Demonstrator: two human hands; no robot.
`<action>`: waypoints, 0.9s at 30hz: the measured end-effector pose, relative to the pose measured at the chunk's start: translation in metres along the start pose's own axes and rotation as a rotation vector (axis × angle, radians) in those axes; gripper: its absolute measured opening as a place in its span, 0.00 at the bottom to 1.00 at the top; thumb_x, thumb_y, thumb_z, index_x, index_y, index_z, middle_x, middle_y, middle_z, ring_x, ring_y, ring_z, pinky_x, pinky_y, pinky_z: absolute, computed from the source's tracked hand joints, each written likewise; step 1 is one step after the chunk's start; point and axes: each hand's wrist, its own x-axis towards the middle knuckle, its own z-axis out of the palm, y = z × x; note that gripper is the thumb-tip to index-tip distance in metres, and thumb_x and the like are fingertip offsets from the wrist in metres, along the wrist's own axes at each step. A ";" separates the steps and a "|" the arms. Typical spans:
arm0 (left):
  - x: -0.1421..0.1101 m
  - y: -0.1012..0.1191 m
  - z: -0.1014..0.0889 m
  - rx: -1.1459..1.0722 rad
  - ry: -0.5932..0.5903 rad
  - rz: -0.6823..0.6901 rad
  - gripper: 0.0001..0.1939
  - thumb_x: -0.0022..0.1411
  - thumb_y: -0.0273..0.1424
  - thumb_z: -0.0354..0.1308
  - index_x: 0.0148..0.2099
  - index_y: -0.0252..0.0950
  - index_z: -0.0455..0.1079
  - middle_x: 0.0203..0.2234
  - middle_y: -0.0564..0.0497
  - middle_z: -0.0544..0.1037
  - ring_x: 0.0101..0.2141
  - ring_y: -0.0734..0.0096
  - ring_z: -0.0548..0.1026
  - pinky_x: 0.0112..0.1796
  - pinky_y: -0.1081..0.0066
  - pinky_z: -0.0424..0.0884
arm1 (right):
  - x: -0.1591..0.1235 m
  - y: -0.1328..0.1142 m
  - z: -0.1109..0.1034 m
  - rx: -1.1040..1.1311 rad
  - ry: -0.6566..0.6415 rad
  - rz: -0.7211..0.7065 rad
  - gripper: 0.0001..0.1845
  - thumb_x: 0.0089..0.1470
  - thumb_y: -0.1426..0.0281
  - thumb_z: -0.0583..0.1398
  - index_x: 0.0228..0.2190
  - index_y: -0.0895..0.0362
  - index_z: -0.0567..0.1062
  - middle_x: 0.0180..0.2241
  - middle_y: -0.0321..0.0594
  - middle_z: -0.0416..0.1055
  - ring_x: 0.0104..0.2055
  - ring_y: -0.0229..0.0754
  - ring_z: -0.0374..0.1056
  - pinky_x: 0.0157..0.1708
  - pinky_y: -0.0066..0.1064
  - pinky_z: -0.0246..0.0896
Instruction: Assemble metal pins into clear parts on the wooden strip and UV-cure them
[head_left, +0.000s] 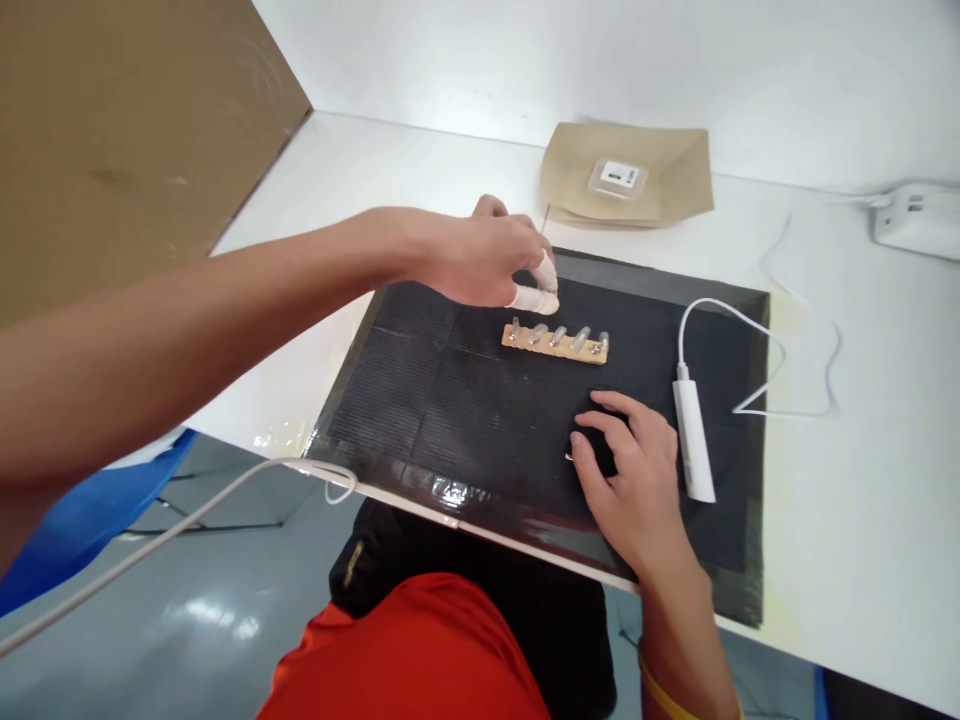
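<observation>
My left hand (499,255) reaches over the black mat (450,390), with white finger covers on the thumb and index finger. Those two fingertips meet in a pinch, and what lies between them, if anything, is hidden. Just below them is a narrow tan strip (553,345) carrying several small clear, tube-like pieces with shiny bits. On the mat's right part rests my right hand (634,460), fingers curved and apart. Beside its thumb a tiny shiny piece (568,457) shows; I cannot tell whether they touch.
A brown paper tray (675,185) at the back holds a clear plastic box (619,178) with a label. Right of my right hand lies a white stick-shaped device (694,440) with a looped cable. A white power strip (919,220) stands at the far right.
</observation>
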 end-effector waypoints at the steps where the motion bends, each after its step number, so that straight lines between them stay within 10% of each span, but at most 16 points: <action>1: -0.007 0.003 -0.003 0.045 -0.143 0.088 0.19 0.68 0.49 0.56 0.41 0.41 0.80 0.47 0.53 0.80 0.62 0.55 0.69 0.67 0.51 0.57 | 0.000 0.000 0.000 0.000 0.003 0.001 0.06 0.65 0.70 0.60 0.43 0.55 0.74 0.52 0.50 0.74 0.54 0.54 0.70 0.55 0.49 0.63; 4: -0.033 0.005 -0.007 0.088 -0.220 0.237 0.23 0.68 0.56 0.53 0.46 0.46 0.80 0.53 0.55 0.78 0.64 0.51 0.67 0.68 0.48 0.52 | 0.000 0.001 0.002 -0.001 0.007 -0.001 0.06 0.65 0.70 0.60 0.44 0.55 0.74 0.52 0.50 0.74 0.54 0.54 0.69 0.55 0.50 0.63; 12: -0.076 -0.038 0.050 0.080 0.521 0.045 0.25 0.73 0.52 0.46 0.57 0.44 0.74 0.63 0.44 0.72 0.65 0.50 0.66 0.65 0.47 0.50 | 0.000 0.001 0.002 0.000 0.004 -0.009 0.06 0.65 0.71 0.60 0.44 0.55 0.74 0.52 0.49 0.73 0.54 0.54 0.70 0.54 0.50 0.64; 17: -0.082 -0.058 0.066 0.136 0.774 -0.036 0.26 0.72 0.55 0.47 0.60 0.49 0.72 0.57 0.49 0.76 0.61 0.50 0.66 0.61 0.48 0.47 | 0.001 -0.001 0.002 0.011 0.001 0.002 0.07 0.65 0.71 0.59 0.45 0.54 0.73 0.52 0.50 0.73 0.54 0.54 0.69 0.54 0.50 0.63; 27: -0.096 -0.066 0.066 0.105 0.921 -0.068 0.31 0.63 0.59 0.55 0.56 0.40 0.70 0.24 0.54 0.70 0.32 0.61 0.69 0.52 0.52 0.55 | 0.001 -0.002 0.003 0.051 -0.003 0.010 0.07 0.66 0.71 0.58 0.46 0.54 0.73 0.52 0.49 0.74 0.53 0.53 0.69 0.53 0.50 0.62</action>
